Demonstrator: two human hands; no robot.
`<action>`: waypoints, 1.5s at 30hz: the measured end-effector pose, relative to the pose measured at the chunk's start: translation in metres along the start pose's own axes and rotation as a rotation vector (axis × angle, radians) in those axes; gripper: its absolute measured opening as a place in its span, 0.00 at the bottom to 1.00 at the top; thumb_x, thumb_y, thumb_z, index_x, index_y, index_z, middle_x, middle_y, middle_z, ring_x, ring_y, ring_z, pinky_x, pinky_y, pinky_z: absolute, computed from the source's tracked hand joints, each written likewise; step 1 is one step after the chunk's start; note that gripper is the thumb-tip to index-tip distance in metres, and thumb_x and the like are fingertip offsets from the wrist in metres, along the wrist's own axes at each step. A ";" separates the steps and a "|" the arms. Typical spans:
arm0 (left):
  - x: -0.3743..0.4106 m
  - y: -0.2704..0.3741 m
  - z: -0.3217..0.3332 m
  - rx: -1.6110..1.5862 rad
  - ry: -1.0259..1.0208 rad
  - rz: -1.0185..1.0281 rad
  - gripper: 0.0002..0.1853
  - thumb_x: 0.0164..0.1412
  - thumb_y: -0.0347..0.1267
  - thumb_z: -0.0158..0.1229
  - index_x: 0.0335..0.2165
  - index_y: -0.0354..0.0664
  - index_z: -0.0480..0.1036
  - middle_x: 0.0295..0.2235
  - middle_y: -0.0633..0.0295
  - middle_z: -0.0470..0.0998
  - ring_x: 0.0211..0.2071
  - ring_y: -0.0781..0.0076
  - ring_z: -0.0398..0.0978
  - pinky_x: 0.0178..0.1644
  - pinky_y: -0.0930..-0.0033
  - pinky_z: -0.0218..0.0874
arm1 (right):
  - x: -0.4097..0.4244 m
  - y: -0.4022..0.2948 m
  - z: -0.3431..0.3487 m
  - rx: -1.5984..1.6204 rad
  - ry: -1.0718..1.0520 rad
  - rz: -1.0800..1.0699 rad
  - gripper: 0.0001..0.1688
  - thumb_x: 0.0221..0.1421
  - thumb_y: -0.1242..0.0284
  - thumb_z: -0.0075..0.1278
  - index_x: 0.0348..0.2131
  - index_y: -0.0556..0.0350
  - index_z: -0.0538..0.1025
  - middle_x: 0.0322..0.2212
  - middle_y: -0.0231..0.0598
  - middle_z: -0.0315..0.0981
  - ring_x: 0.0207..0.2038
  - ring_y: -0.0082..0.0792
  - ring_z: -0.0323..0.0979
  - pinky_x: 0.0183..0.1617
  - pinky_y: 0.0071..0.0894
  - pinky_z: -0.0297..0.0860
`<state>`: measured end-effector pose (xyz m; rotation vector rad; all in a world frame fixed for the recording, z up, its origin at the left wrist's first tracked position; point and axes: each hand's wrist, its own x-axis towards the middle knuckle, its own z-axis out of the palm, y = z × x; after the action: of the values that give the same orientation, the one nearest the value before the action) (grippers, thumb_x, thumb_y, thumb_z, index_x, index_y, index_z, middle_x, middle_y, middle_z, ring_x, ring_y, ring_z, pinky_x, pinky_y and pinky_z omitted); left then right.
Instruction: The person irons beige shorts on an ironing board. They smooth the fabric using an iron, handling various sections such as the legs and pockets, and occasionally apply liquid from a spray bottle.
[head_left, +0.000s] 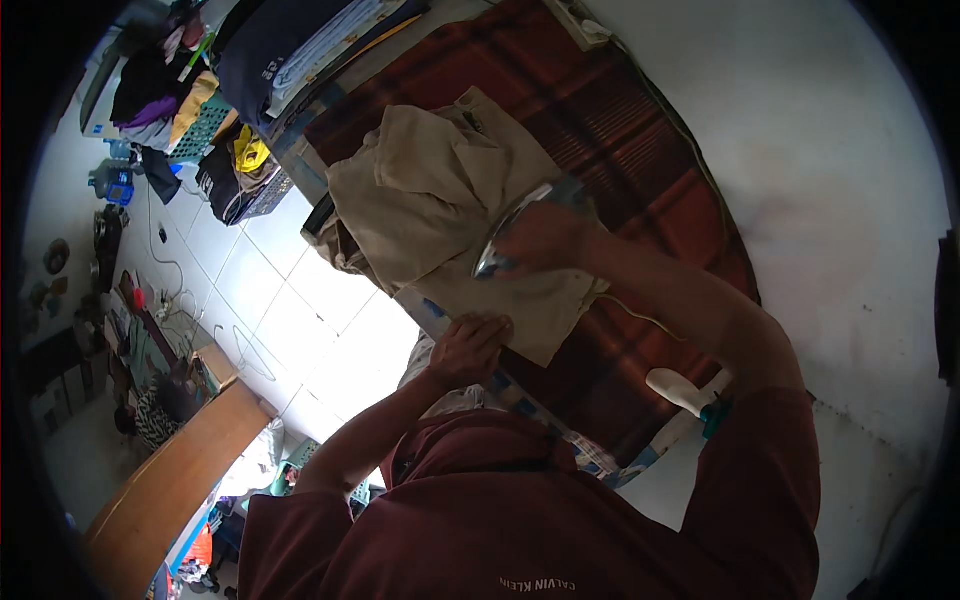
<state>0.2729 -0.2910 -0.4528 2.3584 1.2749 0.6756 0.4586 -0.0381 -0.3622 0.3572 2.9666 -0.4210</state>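
A tan cloth garment (442, 187), apparently trousers, lies partly folded and wrinkled on a red plaid blanket (660, 172). On its right part rests a clothes iron (513, 225) with a shiny metal edge. My right hand (551, 240) is closed around the iron and hides its handle. My left hand (472, 345) lies at the garment's near left edge, fingers bent together over the cloth; whether it pinches the fabric cannot be seen. A dark waistband part of the garment hangs past the blanket's left edge.
Folded clothes (300, 60) are stacked at the far left of the ironing surface. A white and green bottle (679, 390) lies near my right elbow. A cable (697, 150) runs along the right edge by the wall. Laundry baskets (199, 131) stand on the tiled floor; another person sits at the left.
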 end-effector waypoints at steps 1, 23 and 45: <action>-0.001 0.000 0.001 0.003 0.000 -0.009 0.29 0.56 0.36 0.67 0.58 0.48 0.79 0.59 0.64 0.78 0.55 0.63 0.76 0.63 0.51 0.67 | 0.007 -0.010 0.003 0.006 -0.040 -0.033 0.29 0.60 0.41 0.59 0.36 0.47 0.81 0.24 0.41 0.82 0.28 0.46 0.83 0.35 0.51 0.78; -0.002 -0.005 0.004 -0.049 0.032 -0.001 0.29 0.56 0.34 0.66 0.58 0.48 0.79 0.59 0.64 0.79 0.50 0.62 0.77 0.59 0.51 0.69 | 0.012 0.049 -0.028 -0.001 -0.035 -0.097 0.29 0.58 0.40 0.60 0.33 0.46 0.81 0.24 0.40 0.81 0.30 0.47 0.83 0.34 0.50 0.76; -0.001 -0.006 0.003 -0.071 0.033 0.006 0.29 0.54 0.33 0.67 0.56 0.47 0.80 0.58 0.64 0.79 0.50 0.62 0.77 0.59 0.50 0.67 | -0.004 0.030 -0.010 0.033 -0.081 0.000 0.30 0.58 0.39 0.59 0.33 0.46 0.84 0.26 0.42 0.83 0.33 0.50 0.83 0.40 0.52 0.77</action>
<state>0.2700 -0.2891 -0.4584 2.3035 1.2372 0.7517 0.4687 -0.0079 -0.3599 0.3353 2.8837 -0.4739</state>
